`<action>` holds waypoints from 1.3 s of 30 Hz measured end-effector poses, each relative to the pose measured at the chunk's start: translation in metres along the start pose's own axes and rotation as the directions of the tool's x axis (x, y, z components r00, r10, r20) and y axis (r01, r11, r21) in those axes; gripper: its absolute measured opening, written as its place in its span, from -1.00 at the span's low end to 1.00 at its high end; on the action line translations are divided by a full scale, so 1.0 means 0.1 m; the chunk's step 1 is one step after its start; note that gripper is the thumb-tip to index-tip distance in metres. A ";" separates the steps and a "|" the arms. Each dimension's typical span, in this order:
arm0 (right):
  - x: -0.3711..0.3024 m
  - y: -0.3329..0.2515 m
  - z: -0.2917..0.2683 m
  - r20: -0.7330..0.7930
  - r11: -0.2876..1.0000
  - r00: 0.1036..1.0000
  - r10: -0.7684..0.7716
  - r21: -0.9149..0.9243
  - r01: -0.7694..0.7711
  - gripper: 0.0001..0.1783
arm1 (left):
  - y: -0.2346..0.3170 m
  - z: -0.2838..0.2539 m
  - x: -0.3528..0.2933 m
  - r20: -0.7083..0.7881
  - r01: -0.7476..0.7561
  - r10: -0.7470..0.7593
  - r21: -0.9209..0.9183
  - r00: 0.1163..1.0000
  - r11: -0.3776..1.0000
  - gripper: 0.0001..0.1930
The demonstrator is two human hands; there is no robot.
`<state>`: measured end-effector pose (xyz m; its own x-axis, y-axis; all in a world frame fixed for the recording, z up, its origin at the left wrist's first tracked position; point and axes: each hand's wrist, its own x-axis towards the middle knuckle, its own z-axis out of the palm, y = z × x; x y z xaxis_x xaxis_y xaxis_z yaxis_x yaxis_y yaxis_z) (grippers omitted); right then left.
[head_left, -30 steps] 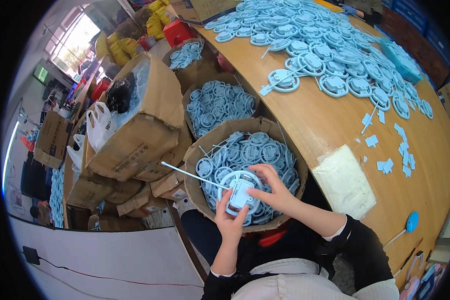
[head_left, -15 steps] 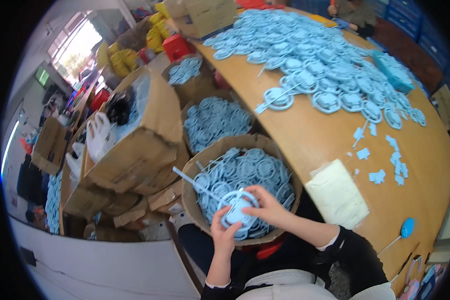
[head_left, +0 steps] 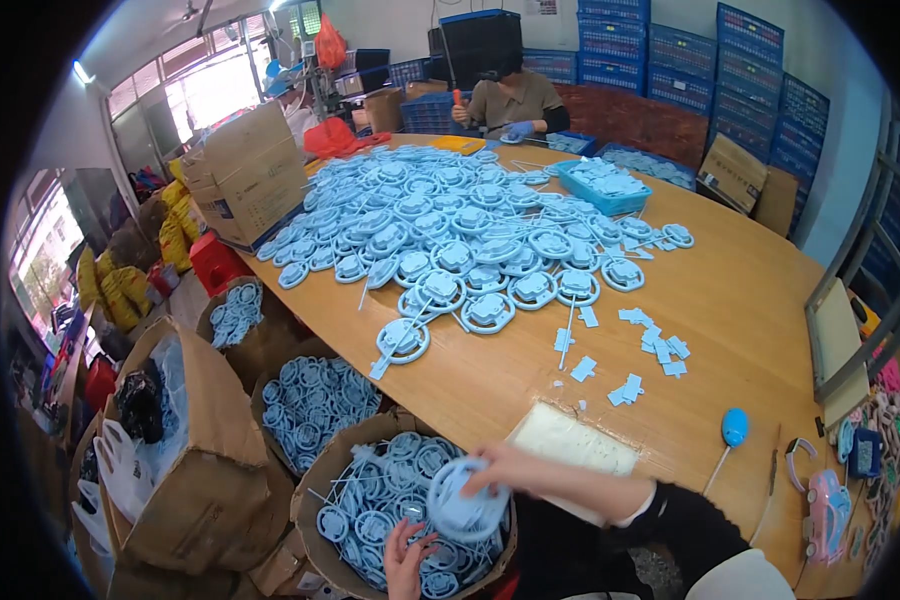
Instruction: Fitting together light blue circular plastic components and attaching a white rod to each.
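Note:
My right hand (head_left: 505, 470) grips a light-blue round plastic piece with a ring-shaped rim (head_left: 460, 515); motion blurs it a little. The piece is above a round-sided cardboard box (head_left: 315, 515) full of similar blue pieces (head_left: 375, 525), some with thin sticks. Lower down, my left hand (head_left: 407, 562) is empty over the same box, fingers apart. Beside my right forearm, a whitish flat pad (head_left: 570, 440) lies on the table edge. On the wooden table (head_left: 730, 310) a large heap of blue ring pieces (head_left: 470, 225) spreads out, one stick piece (head_left: 403, 341) lying nearest me.
Small flat blue pieces (head_left: 660, 345) and a blue oval-headed stick (head_left: 735, 428) lie on the table. A turquoise basket (head_left: 610, 200) and a cardboard carton (head_left: 245, 175) border the heap. Across the table sits a person (head_left: 515, 105) wearing a blue glove. More filled boxes (head_left: 320, 400) stand left.
The view has tilted up toward the table. Both hands held the round piece before; my left hand has let go, and my right hand has moved it rightward, toward the table edge.

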<state>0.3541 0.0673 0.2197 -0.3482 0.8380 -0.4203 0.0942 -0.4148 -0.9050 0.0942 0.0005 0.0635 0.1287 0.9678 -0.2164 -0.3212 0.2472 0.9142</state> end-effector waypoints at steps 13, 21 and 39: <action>0.57 -1.10 -1.80 -0.515 0.847 0.715 -0.473 -0.489 0.208 -0.21 | -1.22 -0.78 0.35 -0.299 0.583 -0.550 0.028 0.780 0.812 -0.58; -0.48 0.49 -2.04 -0.554 0.375 0.826 -0.109 -0.792 -0.481 -0.09 | -1.89 -1.16 1.04 -0.337 0.312 -0.043 0.806 0.940 0.502 -0.50; -0.76 0.81 -2.10 -0.704 0.911 0.685 -0.189 -0.386 -0.145 -0.67 | -1.95 -0.22 1.58 -0.057 -0.101 0.295 0.864 0.954 0.493 -0.50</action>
<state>0.5844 0.0441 0.1644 0.4003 0.9019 -0.1624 0.4967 -0.3624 -0.7886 0.1566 0.1058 -0.1568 -0.0253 0.9987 0.0443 0.6394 -0.0179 0.7687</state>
